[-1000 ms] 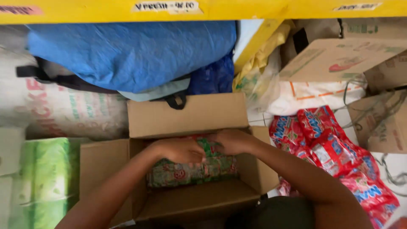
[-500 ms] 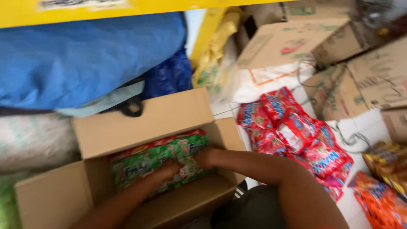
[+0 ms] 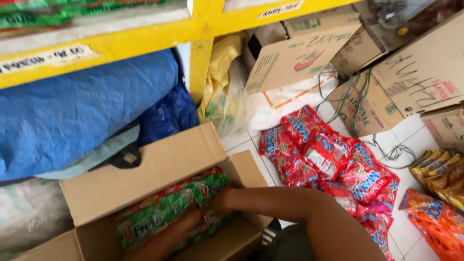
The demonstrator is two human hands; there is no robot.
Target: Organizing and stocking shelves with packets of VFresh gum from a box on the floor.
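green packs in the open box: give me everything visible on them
The green packs are glossy plastic wrappers, green with red edging, bundled side by side into a block. It lies tilted inside the open cardboard box, against its back wall. The left hand and right hand both press on it; its lower part is hidden.

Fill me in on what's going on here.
A person reaches both hands into an open cardboard box on the floor. The left hand and right hand rest on a green and red packet bundle lying inside it. Beside the box, red packets are piled on the tiled floor, under a yellow shelf.
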